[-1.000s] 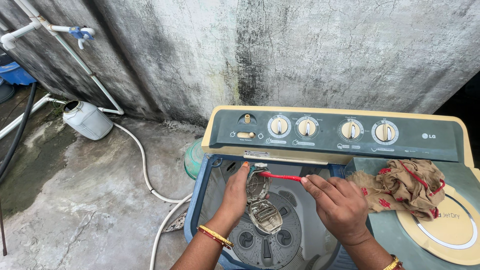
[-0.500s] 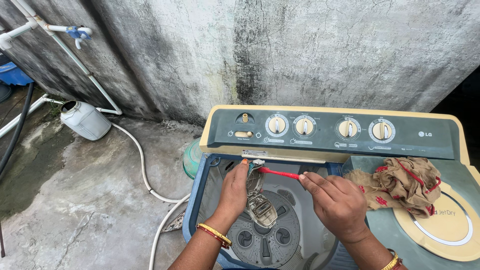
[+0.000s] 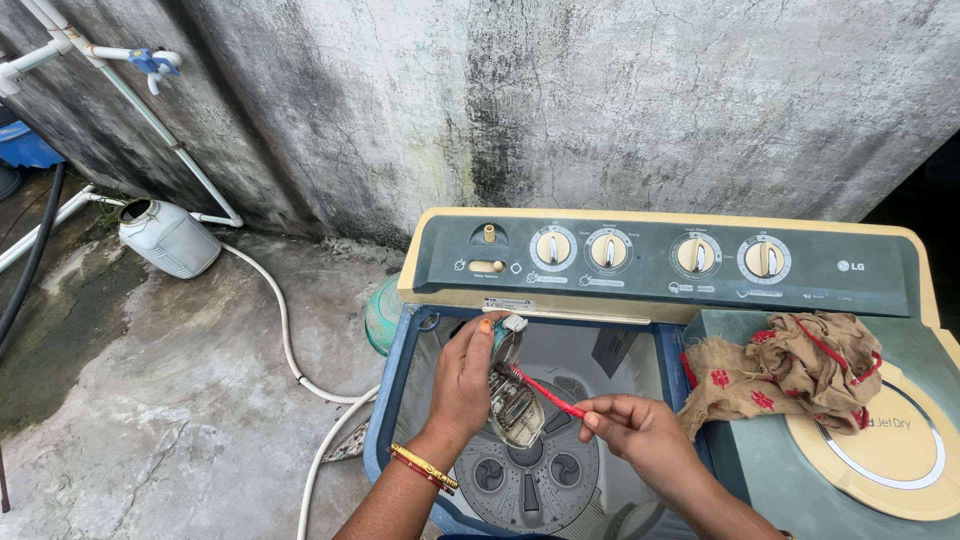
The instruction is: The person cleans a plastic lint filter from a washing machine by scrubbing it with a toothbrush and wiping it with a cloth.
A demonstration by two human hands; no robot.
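Since the earlier frame the toothbrush point(image 3: 548, 392) has swung from level across the top of the lint filter point(image 3: 510, 385) to a downward slant, its head now against the filter's open face, and the right hand point(image 3: 635, 432) has dropped lower. The left hand point(image 3: 468, 378) grips the filter upright over the open tub point(image 3: 530, 470), while the right pinches the brush handle. A hard stroke could likely knock the filter from that grip into the tub, or flick grime onto the cloth point(image 3: 790, 368).

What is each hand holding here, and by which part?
Left hand grips the grey lint filter along its left edge; right hand pinches the red toothbrush by its handle end.
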